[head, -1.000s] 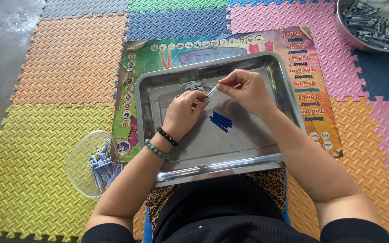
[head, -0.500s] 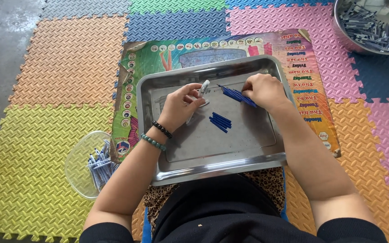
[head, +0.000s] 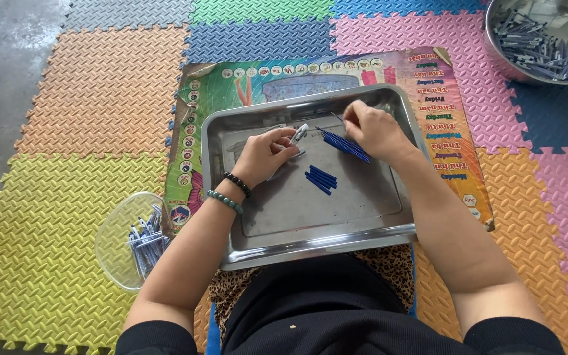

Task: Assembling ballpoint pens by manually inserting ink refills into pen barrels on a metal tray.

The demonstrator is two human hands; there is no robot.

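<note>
I see my left hand [head: 267, 152] over the steel tray [head: 389, 217], near its middle, fingers closed around a small clear-and-white pen part [head: 299, 133] that sticks up past the fingertips. My right hand [head: 371, 128], toward the tray's far side, pinches a bundle of blue refills [head: 344, 143] fanned across the tray floor. More loose blue refills [head: 321, 179] lie at the tray's centre, apart from both hands. A clear plastic bowl [head: 114, 244] of parts sits left of the tray, a metal bowl [head: 539, 39] beyond its far right corner
</note>
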